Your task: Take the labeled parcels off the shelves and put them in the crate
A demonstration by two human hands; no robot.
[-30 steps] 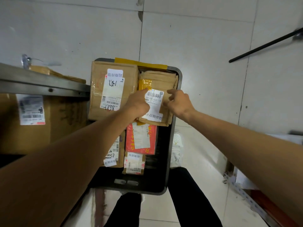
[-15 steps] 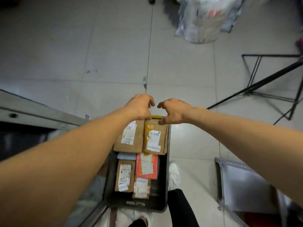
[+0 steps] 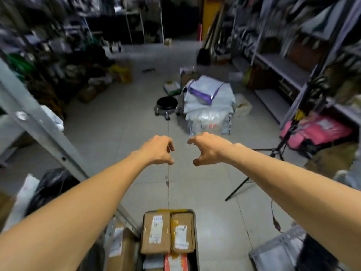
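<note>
Your left hand (image 3: 158,150), right hand (image 3: 210,148): fingers loosely half-curled, holding nothing. Crate (image 3: 196,231) with parcels (image 3: 155,231) below them, well apart.

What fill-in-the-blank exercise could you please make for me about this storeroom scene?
1. The left hand and right hand hold ____.
2. The crate has two labeled parcels of ____ cardboard on top.
3. The round stool on the floor is ____.
4. The bundle at the far right is ____.

Missing words: nothing; brown; black; pink.
</note>
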